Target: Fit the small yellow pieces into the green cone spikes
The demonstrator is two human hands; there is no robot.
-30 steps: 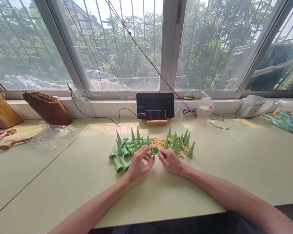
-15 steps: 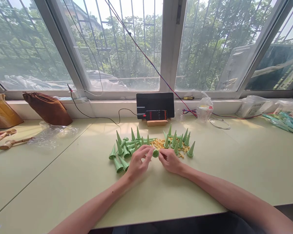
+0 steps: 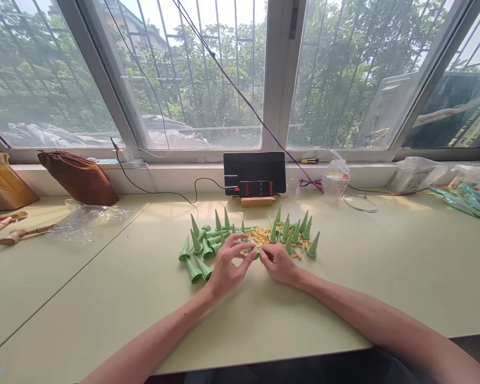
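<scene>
A small green plastic piece (image 3: 257, 254), round and cap-like, sits between my two hands. My left hand (image 3: 230, 265) pinches it from the left between thumb and forefinger, the other fingers loosely spread. From the right, my right hand (image 3: 280, 263) grips its edge with curled fingers, which hide part of it. Left of my hands lie several hollow green spikes (image 3: 193, 271), some on their sides and some upright. Beyond my right hand stand more green cones (image 3: 313, 246) on round bases. Small yellow plastic pegs (image 3: 260, 234) are heaped between the two groups.
A phone (image 3: 256, 189) leans on a cardboard stand (image 3: 258, 202) before a black tablet (image 3: 254, 165). Cables run along the sill. On the left are a brown pouch (image 3: 78, 177), clear plastic wrap (image 3: 90, 220) and a wooden kendama (image 3: 24, 234). Plastic bags (image 3: 415, 174) lie at right.
The green piece has turned, so its round open end no longer faces me. My left fingers have spread and shifted slightly right around it. My right hand stays nearly in place.
</scene>
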